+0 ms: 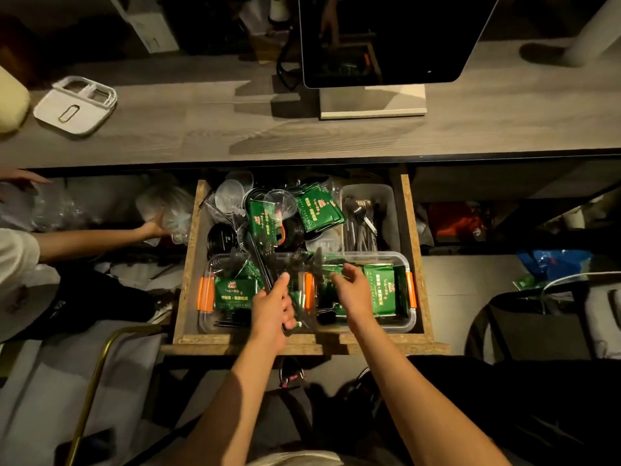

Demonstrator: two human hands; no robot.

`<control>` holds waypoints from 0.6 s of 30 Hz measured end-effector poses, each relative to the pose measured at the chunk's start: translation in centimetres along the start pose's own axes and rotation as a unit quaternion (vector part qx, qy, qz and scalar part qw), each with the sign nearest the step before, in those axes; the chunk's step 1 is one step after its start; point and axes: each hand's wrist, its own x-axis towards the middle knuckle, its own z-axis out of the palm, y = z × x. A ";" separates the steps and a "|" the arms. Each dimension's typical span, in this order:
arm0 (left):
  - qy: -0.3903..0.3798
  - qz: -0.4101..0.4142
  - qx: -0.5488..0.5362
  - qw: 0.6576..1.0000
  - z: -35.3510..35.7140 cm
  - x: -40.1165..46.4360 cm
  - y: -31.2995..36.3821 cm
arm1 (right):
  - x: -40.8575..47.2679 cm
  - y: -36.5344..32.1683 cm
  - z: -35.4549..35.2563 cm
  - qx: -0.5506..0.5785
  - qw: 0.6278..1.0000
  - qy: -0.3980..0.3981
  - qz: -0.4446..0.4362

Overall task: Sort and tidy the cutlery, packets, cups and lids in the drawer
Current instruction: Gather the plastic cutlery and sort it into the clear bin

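Note:
The wooden drawer [190, 264] is pulled out below the counter. My left hand [274, 309] grips a bundle of black plastic cutlery [260, 260] that slants up over the clear left bin [205, 322]. My right hand [353, 290] hovers with loose fingers over the clear right bin [408, 322], which holds green packets [381, 289]. More green packets [319, 210], clear cups [228, 196] and black lids [220, 237] lie jumbled at the drawer's back. A grey tub [391, 200] at the back right holds metal spoons [359, 213].
Another person's hand [153, 227] holds clear plastic cups to the left of the drawer. A monitor [386, 38] and a white tray [75, 105] stand on the counter. A brass chair frame [100, 364] is at lower left, and bags lie on the right.

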 end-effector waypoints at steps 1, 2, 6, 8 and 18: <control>-0.002 -0.011 0.014 1.000 -0.6 0.5 -0.2 | 0.5 0.3 0.7 -0.061 0.998 -0.010 -0.014; -0.008 -0.020 0.023 1.000 -1.0 0.9 -0.3 | 0.9 0.6 1.5 -0.119 0.992 -0.016 -0.036; -0.031 -0.027 0.049 0.998 -2.1 2.2 -0.2 | 2.1 1.1 4.2 -0.252 0.956 0.059 -0.142; -0.034 -0.029 0.058 0.997 -2.6 2.8 0.1 | 2.8 0.6 5.3 -0.268 0.945 0.086 -0.164; -0.044 -0.045 0.061 0.996 -3.4 4.0 0.8 | 3.9 0.8 6.8 -0.105 0.992 0.041 -0.061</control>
